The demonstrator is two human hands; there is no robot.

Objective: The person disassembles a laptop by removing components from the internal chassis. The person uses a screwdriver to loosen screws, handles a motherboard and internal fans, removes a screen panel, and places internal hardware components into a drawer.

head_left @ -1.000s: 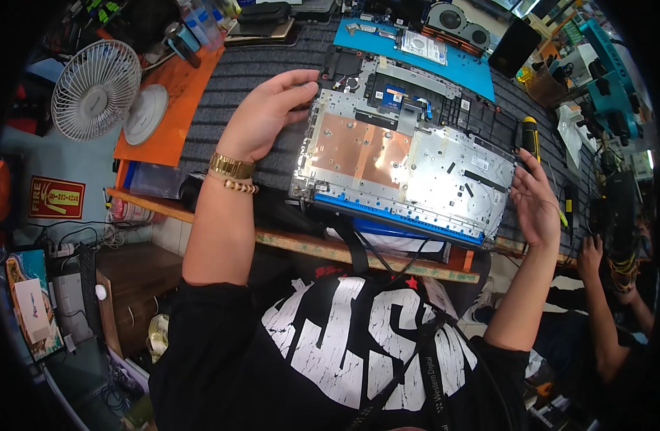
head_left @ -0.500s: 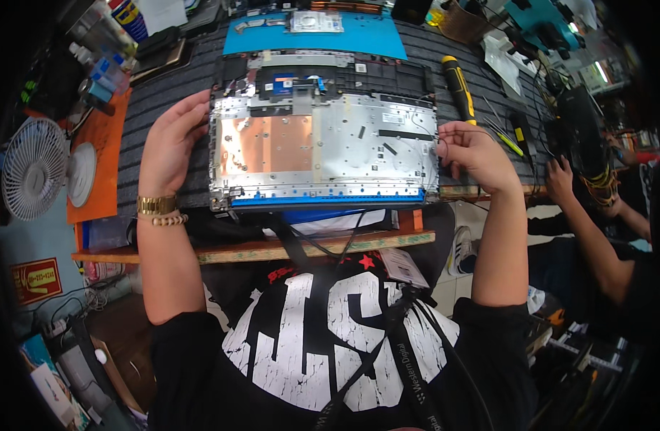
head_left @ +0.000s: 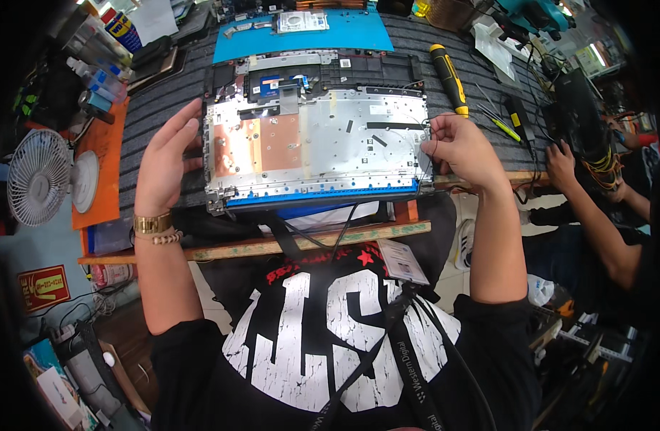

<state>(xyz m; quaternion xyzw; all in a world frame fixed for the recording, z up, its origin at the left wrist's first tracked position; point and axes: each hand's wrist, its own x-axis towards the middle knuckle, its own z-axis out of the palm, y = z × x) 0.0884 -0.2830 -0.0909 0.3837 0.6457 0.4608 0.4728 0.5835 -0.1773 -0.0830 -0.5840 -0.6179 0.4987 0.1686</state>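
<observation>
An opened laptop chassis, with silver plate, copper-coloured area, black upper section and blue lower edge, lies crosswise over the front of the ribbed dark mat. My left hand grips its left edge, fingertips partly hidden behind it. My right hand holds the right edge with thumb and curled fingers. A yellow-and-black screwdriver lies just beyond my right hand, with thinner tools to its right.
A blue mat with small parts lies behind the chassis. A white fan stands on an orange sheet at left, near bottles. At right are a co-worker's hands, black equipment with yellow cables and a teal device. A wooden drawer edge runs below.
The chassis was angled a second ago and now sits square in front of me, both hands still on its sides. The view has also turned, bringing more of the right side in.
</observation>
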